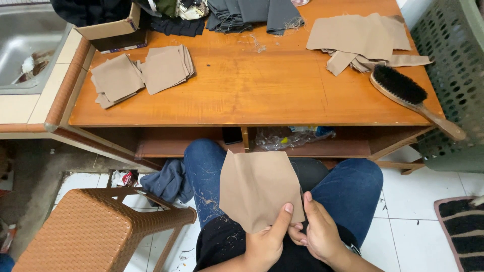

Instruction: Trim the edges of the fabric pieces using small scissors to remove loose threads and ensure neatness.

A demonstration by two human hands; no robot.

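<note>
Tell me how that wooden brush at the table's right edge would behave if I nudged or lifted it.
The brush is probably stiff and fairly light: wooden back, dark bristles. Its handle juts past the table corner, so a push might tip it off. It lies flat, so rolling seems unlikely.

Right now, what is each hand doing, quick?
Left hand: closed on the tan fabric piece, thumb on its front.
Right hand: pinching the same piece's lower right edge.

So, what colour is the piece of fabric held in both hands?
Plain light brown fabric piece, no pattern; the head view shows it.
</note>
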